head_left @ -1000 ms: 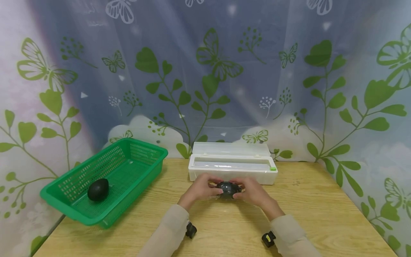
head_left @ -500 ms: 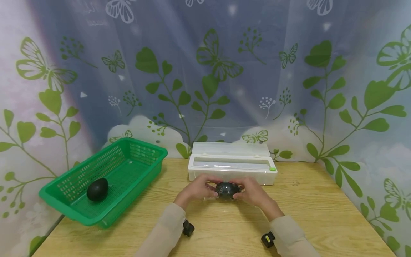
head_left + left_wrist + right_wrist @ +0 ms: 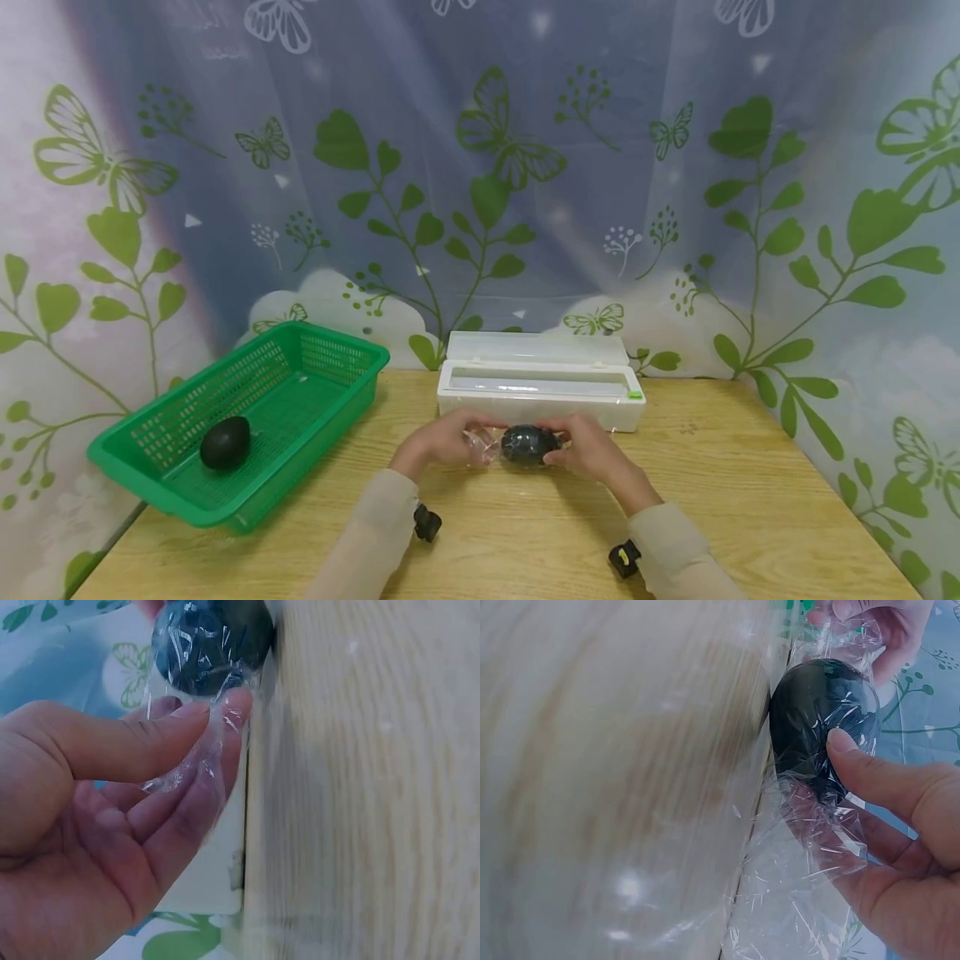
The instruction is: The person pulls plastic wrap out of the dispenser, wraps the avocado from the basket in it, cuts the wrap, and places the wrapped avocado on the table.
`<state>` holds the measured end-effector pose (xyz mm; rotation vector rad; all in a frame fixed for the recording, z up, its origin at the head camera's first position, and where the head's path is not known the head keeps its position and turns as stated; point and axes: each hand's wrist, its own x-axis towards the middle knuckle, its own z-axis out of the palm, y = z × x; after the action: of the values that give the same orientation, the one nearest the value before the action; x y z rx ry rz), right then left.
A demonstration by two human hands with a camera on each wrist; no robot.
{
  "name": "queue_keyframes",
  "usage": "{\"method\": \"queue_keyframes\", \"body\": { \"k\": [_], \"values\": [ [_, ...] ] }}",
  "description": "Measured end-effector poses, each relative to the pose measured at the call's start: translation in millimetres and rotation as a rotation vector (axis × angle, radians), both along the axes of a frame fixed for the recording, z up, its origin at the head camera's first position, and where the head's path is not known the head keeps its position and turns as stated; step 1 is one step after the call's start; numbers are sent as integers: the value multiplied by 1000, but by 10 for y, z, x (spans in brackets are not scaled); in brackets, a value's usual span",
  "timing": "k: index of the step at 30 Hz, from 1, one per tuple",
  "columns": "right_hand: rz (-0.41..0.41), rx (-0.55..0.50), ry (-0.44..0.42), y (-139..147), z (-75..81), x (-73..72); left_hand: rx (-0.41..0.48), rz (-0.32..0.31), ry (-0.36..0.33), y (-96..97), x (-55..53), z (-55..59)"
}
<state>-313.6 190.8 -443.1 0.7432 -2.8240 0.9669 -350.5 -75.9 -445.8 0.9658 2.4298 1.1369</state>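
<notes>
A dark avocado [image 3: 528, 445], wrapped in clear cling film [image 3: 776, 915], is close over the table in front of the white box. My right hand [image 3: 596, 454] grips its right end, the thumb pressing on the film-covered side in the right wrist view. Off the other end, my left hand [image 3: 438, 440] pinches the loose, gathered film between thumb and fingers. In the left wrist view, a gap shows between those fingertips and most of the fruit. More loose film hangs by my right palm.
A white cling film box [image 3: 540, 410] stands at the back with its lid raised and a green slider at its right end. To the left, a green basket [image 3: 330, 446] holds a second dark avocado [image 3: 226, 442]. A patterned curtain [image 3: 480, 167] hangs behind the table.
My left hand has moved left off the avocado, drawing the film end out with it. My right hand keeps its grip, nearly still.
</notes>
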Motion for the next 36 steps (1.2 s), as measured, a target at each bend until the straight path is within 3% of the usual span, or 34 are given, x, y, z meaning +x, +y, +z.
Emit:
{"method": "queue_keyframes", "body": {
  "k": [3, 7, 9, 14, 22, 28, 36],
  "values": [
    [7, -16, -4, 1, 9, 2, -11, 98, -26, -34, 4, 5],
    [10, -19, -16, 12, 6, -2, -15, 175, -88, -65, -5, 3],
    [4, -22, -27, 13, 2, -6, -23, 170, -80, -74, -11, 15],
    [-4, -15, -30, 16, -5, -17, -4, 99, 22, -24, 4, 96],
    [10, 8, -9, 11, -3, -32, 48, 131, 232, 263, 89, 112],
    [21, 21, -40, 33, 26, -32, 96, 140, 189, 335, 86, 61],
    [-56, -37, -30, 10, 128, 15, 95, 162, 143, 301, 61, 37]
  ]
}}
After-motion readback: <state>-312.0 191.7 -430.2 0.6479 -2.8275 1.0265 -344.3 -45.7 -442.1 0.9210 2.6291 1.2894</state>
